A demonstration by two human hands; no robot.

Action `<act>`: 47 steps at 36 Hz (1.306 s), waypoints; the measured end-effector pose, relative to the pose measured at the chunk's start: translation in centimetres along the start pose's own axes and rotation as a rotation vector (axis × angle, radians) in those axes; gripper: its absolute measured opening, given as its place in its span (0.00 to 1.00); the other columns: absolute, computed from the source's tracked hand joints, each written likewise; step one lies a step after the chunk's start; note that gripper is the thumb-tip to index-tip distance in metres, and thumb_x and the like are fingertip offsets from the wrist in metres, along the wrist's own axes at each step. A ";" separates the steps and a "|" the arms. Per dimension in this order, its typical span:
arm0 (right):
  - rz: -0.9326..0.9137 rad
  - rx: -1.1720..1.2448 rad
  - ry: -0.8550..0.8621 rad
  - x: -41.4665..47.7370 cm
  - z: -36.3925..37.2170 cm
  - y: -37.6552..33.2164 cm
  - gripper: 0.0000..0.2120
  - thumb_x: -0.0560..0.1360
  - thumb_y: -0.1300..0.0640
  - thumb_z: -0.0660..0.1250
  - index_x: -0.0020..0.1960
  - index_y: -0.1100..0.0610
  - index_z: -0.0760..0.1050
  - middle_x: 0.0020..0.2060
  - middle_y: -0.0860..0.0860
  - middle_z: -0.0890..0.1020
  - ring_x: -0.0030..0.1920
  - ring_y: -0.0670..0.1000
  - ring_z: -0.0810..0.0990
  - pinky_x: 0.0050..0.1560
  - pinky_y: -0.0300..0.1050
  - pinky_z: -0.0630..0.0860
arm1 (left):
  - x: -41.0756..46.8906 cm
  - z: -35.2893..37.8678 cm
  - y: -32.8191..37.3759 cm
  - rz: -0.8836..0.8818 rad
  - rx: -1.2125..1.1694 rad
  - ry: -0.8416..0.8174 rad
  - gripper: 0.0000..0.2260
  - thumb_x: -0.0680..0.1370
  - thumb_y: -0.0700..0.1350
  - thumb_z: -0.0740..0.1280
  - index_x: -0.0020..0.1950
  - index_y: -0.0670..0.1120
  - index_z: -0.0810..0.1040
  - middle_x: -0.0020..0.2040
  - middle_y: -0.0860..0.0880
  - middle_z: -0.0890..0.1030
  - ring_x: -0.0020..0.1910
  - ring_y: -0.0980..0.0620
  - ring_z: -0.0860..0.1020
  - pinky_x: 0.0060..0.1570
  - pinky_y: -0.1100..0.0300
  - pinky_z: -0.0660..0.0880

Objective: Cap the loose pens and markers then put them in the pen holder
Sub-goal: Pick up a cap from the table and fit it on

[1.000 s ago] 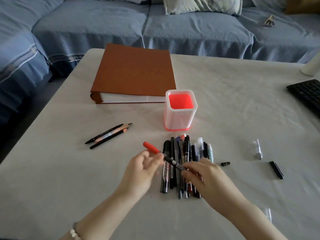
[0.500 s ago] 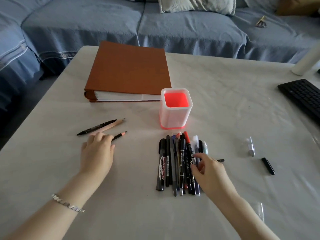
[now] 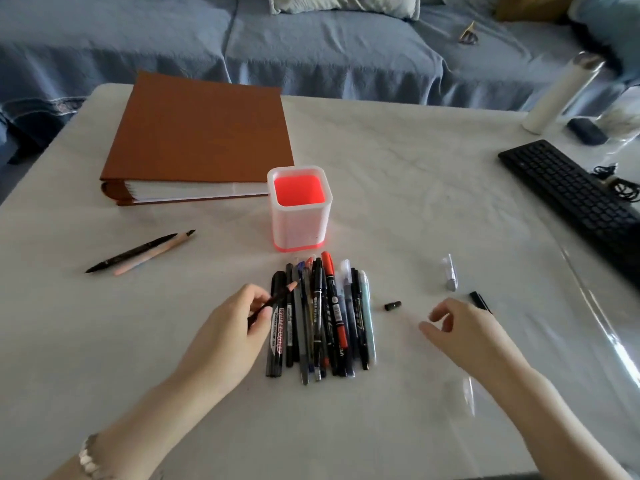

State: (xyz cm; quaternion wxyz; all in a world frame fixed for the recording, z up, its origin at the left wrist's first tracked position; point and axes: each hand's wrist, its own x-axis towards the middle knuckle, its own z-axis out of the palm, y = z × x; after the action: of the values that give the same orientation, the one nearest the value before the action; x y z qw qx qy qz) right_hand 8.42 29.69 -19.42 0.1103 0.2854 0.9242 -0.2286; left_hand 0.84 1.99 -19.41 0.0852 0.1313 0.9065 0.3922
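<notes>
1. White with a glowing red lining, the square translucent plastic pen holder (image 3: 300,209) stands upright on the pale cloth-covered surface (image 3: 415,202) with nothing in it that I can see, so no pen has gone in yet.
2. Just in front of the holder, on the person's side, a row of black, blue and red pens and markers (image 3: 320,320) lies side by side, tips toward the holder, apparently gathered for an easy sweep into it.
3. The left hand (image 3: 228,337) hovers at the row's left edge, thumb and fingers pinching a thin black pencil with a pinkish tip (image 3: 273,301), angled up toward the holder; I judge it is being brought to join the row.
4. To the right of the holder and nearer the person, the right hand (image 3: 460,327) hangs with its grip loosely spread, holding nothing, beside a small black cap (image 3: 392,306) and a long black cap (image 3: 479,301), probably reaching for one.
5. A clear and silver cap (image 3: 449,277) lies just beyond them.
6. Left of the holder, a black pen and a pink pencil (image 3: 145,251) lie together, well apart from the row, not yet collected.
</notes>
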 end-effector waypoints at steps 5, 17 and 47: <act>0.169 -0.161 -0.259 0.0 -1.5 2.2 0.17 0.65 0.42 0.69 0.44 0.52 0.68 0.35 0.48 0.75 0.35 0.50 0.75 0.37 0.43 0.70 | -0.5 1.0 1.0 -0.026 -0.114 -0.077 0.08 0.76 0.41 0.63 0.42 0.54 0.73 0.36 0.51 0.80 0.34 0.56 0.77 0.36 0.66 0.71; 0.144 -0.048 -0.348 0.0 -1.0 3.1 0.13 0.65 0.53 0.72 0.41 0.53 0.69 0.35 0.54 0.81 0.30 0.51 0.76 0.35 0.41 0.72 | -0.7 1.4 2.1 -0.128 -0.277 -0.060 0.07 0.75 0.40 0.64 0.41 0.51 0.74 0.36 0.46 0.81 0.28 0.59 0.74 0.30 0.69 0.69; -0.326 1.074 -0.047 -3.6 -1.1 -7.2 0.10 0.70 0.69 0.68 0.44 0.55 0.74 0.31 0.49 0.83 0.34 0.46 0.81 0.41 0.36 0.79 | -2.6 0.5 3.0 -0.183 -0.546 -0.102 0.05 0.75 0.35 0.65 0.43 0.45 0.76 0.35 0.43 0.81 0.24 0.57 0.73 0.24 0.71 0.66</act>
State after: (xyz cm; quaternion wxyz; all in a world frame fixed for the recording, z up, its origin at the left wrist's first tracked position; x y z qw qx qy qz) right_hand 7.06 23.20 -14.68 -0.0667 0.1495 0.7073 -0.6877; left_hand 3.94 3.51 -17.42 0.1981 0.0406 0.7699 0.6053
